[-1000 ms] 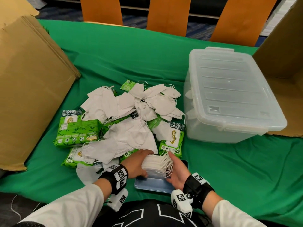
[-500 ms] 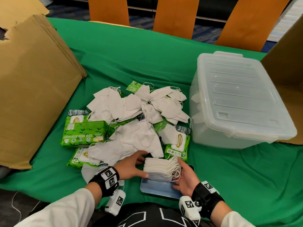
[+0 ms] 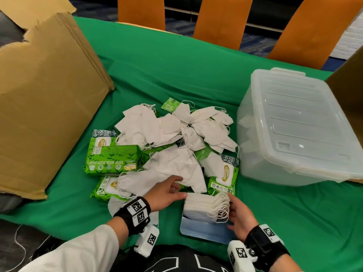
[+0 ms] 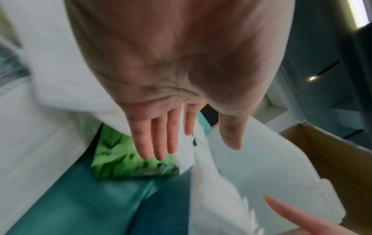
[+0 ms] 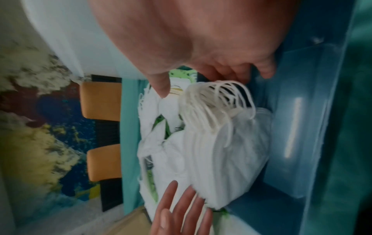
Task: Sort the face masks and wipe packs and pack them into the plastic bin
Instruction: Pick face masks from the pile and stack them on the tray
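1. Two hands flank a neat stack of masks [image 3: 204,208] at the near edge of the green surface [image 3: 196,71] — the stack rests on a pale blue tray [image 3: 204,231].
2. The left hand [image 3: 167,193] is released, fingers straight, thumb tip touching the stack's left end.
3. The right hand [image 3: 240,216] is loosely spread beside the ear loops at the stack's right end; whether it grips them I cannot tell.
4. Loose masks [image 3: 176,134] and green wipe packs [image 3: 112,160] lie heaped just beyond the stack.
5. The plastic bin [image 3: 298,130] stands to the right — lid on, apart from the heap.
6. Flattened cardboard [image 3: 45,99] lies at the left.
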Demonstrator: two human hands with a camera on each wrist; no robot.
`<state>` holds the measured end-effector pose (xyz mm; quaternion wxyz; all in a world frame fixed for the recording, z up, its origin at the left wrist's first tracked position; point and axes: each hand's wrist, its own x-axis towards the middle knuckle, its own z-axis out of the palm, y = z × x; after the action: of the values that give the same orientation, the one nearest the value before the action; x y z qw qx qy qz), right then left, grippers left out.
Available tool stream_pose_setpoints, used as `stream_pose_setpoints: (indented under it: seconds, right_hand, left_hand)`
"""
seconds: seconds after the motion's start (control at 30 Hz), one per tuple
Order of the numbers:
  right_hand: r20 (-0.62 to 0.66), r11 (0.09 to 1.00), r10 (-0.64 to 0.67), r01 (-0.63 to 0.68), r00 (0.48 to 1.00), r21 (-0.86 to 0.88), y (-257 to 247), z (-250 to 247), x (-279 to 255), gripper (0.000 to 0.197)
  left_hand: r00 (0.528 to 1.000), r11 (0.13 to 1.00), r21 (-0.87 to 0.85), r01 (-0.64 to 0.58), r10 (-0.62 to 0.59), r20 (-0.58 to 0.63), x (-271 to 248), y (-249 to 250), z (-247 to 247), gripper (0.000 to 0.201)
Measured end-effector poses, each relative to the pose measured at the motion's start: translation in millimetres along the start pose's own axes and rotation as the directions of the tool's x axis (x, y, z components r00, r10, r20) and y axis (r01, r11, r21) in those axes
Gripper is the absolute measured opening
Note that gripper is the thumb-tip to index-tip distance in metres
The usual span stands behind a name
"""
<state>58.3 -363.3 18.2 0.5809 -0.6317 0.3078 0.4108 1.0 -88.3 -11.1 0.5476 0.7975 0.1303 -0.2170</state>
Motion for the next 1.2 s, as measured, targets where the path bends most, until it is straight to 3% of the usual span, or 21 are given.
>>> stream_pose_setpoints:
  seconds: [0.1, 0.23, 0.37, 0.5, 0.63, 0.7, 0.83, 0.9, 1.03, 1.2]
  right_hand:
    - [0.021, 0.999, 0.031, -0.03, 0.999, -0.046, -13, -13, -16, 0.057]
    - [0.014, 0.992, -0.124, 0.124, 0.992, -0.009, -36, -20, -44, 0.042]
    - [0.025, 0.943, -0.332, 0.332, 0.943, 0.023, -70, 12, -55, 0.033]
    - [0.129, 0.945, -0.321, 0.309, 0.938, 0.104, -94, 74, -32, 0.031]
    - [0.249, 0.981, -0.133, 0.092, 0.959, 0.17, -116, 139, 10, 0.028]
    - [0.251, 0.987, -0.102, 0.066, 0.962, 0.147, -129, 169, 24, 0.022]
    - [0.191, 0.989, -0.123, 0.105, 0.974, 0.101, -147, 212, 48, 0.04]
    - [0.165, 0.991, -0.109, 0.095, 0.98, 0.09, -150, 222, 58, 0.044]
    - [0.084, 0.989, -0.102, 0.091, 0.991, 0.119, -150, 227, 67, 0.024]
    - [-0.009, 0.932, -0.29, 0.284, 0.957, 0.227, -142, 203, 49, 0.025]
  left_hand:
    - [0.992, 0.993, -0.057, -0.108, 0.104, -0.077, -4, 18, -37, 0.053]
    - [0.955, 0.99, 0.001, -0.142, 0.137, -0.262, -4, 29, -105, 0.03]
    - [0.894, 0.994, 0.103, -0.018, 0.062, -0.443, 5, 15, -172, 0.019]
    - [0.838, 0.982, 0.127, 0.143, -0.052, -0.543, 31, -15, -230, 0.021]
    - [0.834, 0.917, 0.224, 0.329, -0.171, -0.525, 57, -44, -271, 0.028]
    - [0.83, 0.878, 0.261, 0.401, -0.227, -0.509, 68, -55, -281, 0.021]
    - [0.876, 0.895, 0.195, 0.401, -0.312, -0.369, 90, -64, -289, 0.024]
    - [0.903, 0.886, 0.254, 0.387, -0.31, -0.297, 96, -60, -287, 0.02]
    - [0.919, 0.849, 0.374, 0.373, -0.285, -0.27, 102, -50, -281, 0.023]
    - [0.922, 0.95, 0.063, 0.306, -0.279, -0.269, 90, -44, -287, 0.057]
